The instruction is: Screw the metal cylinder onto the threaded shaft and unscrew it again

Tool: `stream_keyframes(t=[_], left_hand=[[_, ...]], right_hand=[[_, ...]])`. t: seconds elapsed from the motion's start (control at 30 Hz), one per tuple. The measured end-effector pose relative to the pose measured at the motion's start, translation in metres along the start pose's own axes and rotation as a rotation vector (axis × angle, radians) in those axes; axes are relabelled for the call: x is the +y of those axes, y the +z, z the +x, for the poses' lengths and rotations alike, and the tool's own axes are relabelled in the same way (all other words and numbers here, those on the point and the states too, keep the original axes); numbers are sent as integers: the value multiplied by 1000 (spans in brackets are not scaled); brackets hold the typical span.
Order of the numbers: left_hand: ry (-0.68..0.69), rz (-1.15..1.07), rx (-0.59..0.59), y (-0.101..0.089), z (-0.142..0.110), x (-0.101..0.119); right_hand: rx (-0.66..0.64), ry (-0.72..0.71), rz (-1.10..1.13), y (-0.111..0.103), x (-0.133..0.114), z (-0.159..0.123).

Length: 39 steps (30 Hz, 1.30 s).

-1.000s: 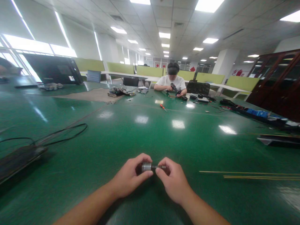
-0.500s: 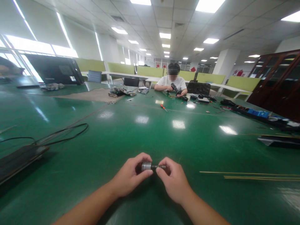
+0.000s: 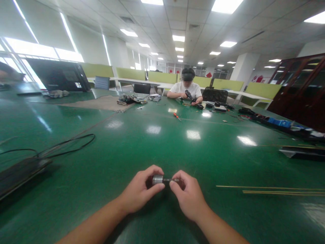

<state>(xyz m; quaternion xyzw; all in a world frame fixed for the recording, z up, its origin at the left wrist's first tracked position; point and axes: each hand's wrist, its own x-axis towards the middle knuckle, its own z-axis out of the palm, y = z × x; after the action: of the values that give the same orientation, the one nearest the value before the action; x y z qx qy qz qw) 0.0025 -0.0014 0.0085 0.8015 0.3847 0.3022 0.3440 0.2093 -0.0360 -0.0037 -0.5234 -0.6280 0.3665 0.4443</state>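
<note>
Low in the middle of the view, both hands meet over the green table (image 3: 162,142). My left hand (image 3: 142,191) pinches a small silver metal cylinder (image 3: 157,179) between thumb and fingers. My right hand (image 3: 188,195) pinches the thin dark shaft (image 3: 167,180) that sticks out of the cylinder's right end. The two hands hold the part level, just above the table top. The fingers hide the rest of the part.
Thin brass rods (image 3: 274,189) lie to the right. A dark flat device with black cables (image 3: 66,145) sits at the left. A red-handled screwdriver (image 3: 176,116) lies mid-table. A person in a white shirt (image 3: 186,89) works at the far end among tools and parts.
</note>
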Motion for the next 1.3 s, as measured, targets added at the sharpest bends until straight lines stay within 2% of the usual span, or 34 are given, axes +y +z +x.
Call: stream_keyframes(t=[1.3], left_hand=[[-29, -16, 32, -2, 3, -1]], right_hand=[[80, -10, -7, 0, 6, 1]])
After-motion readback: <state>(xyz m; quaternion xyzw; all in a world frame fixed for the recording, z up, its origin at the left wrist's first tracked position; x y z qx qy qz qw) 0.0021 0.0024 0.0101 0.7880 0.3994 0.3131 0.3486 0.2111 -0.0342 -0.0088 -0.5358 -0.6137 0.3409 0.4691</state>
